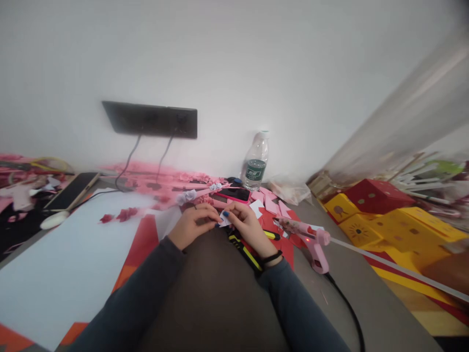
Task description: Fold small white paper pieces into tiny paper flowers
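Between my two hands is a small piece of white paper, pinched at both sides above the grey table. My left hand has thumb and fingers pressed together at its left edge. The fingers of my right hand close on its other side. Below my right hand lies a black and yellow utility knife, partly hidden by the wrist. A pink hot glue gun with a long glue stick in its back rests to the right. Just behind the hands lie pink and white paper flowers.
A water bottle stands against the wall behind pink paper squares. White sheets overlap red paper at left, near a phone. Yellow and red boxes stand at right. The glue gun's black cord runs toward the front edge.
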The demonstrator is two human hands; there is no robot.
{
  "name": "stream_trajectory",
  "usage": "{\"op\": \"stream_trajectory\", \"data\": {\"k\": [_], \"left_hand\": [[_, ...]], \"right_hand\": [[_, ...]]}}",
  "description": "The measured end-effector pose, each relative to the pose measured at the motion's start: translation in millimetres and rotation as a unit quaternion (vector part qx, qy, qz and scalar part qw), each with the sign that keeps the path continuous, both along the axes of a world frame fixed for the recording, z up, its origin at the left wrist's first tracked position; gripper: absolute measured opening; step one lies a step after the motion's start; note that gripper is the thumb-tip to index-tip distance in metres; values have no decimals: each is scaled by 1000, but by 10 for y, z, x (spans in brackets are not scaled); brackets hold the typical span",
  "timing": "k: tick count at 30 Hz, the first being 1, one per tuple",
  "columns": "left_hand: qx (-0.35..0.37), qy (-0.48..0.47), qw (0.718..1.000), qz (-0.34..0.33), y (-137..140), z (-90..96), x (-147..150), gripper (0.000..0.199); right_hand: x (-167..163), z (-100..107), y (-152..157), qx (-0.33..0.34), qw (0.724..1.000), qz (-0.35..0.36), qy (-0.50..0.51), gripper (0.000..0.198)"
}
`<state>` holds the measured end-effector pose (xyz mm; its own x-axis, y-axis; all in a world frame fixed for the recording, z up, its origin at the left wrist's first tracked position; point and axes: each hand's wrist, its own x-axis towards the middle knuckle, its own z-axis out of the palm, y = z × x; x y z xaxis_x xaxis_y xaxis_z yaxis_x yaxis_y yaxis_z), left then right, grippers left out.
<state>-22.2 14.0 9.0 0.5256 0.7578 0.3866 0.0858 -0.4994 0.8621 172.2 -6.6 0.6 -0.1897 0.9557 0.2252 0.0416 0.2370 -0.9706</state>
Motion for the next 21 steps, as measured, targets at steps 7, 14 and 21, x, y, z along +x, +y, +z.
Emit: {"op": "stream_trajectory", "data": {"k": [7, 14, 21], "left_hand": [[-151, -103, 982, 41, -30, -61, 121, 13], [-211, -153, 962, 78, -66, -97, 198, 23], [-269, -195, 939, 89, -94, -101, 226, 32]], "right_hand": [[-45, 15, -46, 17, 1000, 10, -7, 37], [-51, 19, -50, 37, 999, 4, -18, 40], [-54, 41, -57, 23, 1000, 2, -16, 43]]}}
